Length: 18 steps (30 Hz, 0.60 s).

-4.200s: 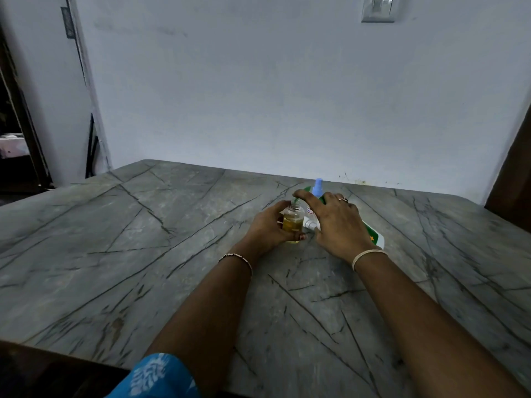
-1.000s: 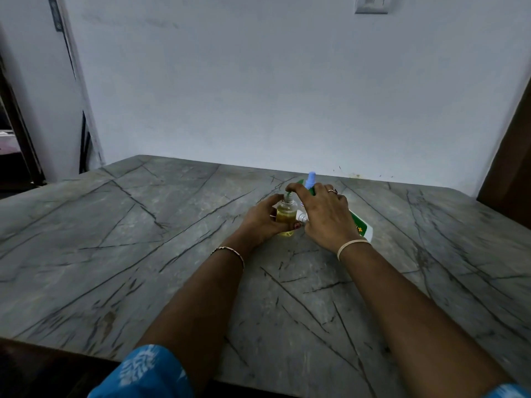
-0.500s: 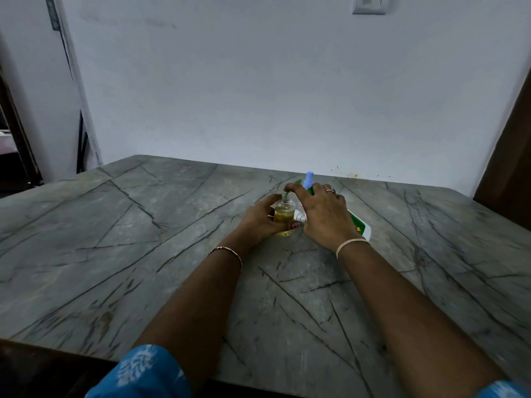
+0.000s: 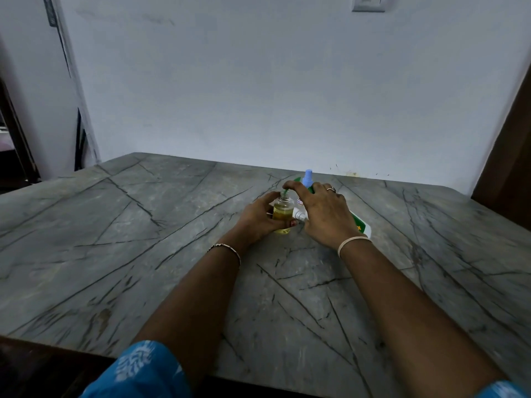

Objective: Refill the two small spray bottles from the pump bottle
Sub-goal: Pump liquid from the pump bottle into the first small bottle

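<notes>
Head view: left hand (image 4: pixel 260 218) grips small clear yellow-filled spray bottle (image 4: pixel 282 214); right hand (image 4: pixel 324 214) pinches green plastic pump spout (image 4: pixel 286 192) at its neck; a slip would likely spill.

A grey stone table (image 4: pixel 115 254), veined with dark cracks, fills the near half. Behind it stands a pale wall (image 4: pixel 258 81), with a switch plate (image 4: pixel 368 2) at one o'clock, a dark wood panel (image 4: pixel 511 156) at three and a dim doorway (image 4: pixel 11 145) at nine.

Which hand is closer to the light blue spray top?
Right. Right hand lies just beside the light blue spray top; left hand holds the small clear bottle, farther left.
</notes>
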Tool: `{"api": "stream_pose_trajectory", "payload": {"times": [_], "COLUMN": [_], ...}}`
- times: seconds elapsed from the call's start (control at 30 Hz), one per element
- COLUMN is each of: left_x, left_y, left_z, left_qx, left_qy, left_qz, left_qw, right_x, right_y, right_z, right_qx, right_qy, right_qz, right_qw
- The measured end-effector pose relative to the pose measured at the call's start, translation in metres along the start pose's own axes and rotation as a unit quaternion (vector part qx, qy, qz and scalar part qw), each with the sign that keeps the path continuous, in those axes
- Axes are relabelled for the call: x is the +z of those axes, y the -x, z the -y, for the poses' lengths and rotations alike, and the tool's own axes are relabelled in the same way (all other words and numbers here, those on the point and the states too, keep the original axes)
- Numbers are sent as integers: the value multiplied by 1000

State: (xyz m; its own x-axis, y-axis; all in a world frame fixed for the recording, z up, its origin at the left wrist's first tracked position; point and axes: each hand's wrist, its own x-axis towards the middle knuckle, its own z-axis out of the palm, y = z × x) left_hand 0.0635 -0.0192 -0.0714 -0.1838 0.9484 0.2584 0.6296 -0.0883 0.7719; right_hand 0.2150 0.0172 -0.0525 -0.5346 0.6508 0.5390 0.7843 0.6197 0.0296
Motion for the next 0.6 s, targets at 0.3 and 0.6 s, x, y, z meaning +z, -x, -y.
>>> {"api": "stream_pose_trajectory", "payload": {"times": [0.3,0.6], "left_x": [0,1], "left_y": [2,1], "left_z": [-1,-1], "left_qx": [10,7], "left_qy": [0,7], "left_qz": [-4,-1], "left_qw": [1000,1000], "right_x": [1,1], "right_y": [-2,0], "right_z": [-1,-6], "right_qx": [-2,-9], "right_qy": [2,-5], "right_qz": [-1,4], "right_qw": [1000,1000]}}
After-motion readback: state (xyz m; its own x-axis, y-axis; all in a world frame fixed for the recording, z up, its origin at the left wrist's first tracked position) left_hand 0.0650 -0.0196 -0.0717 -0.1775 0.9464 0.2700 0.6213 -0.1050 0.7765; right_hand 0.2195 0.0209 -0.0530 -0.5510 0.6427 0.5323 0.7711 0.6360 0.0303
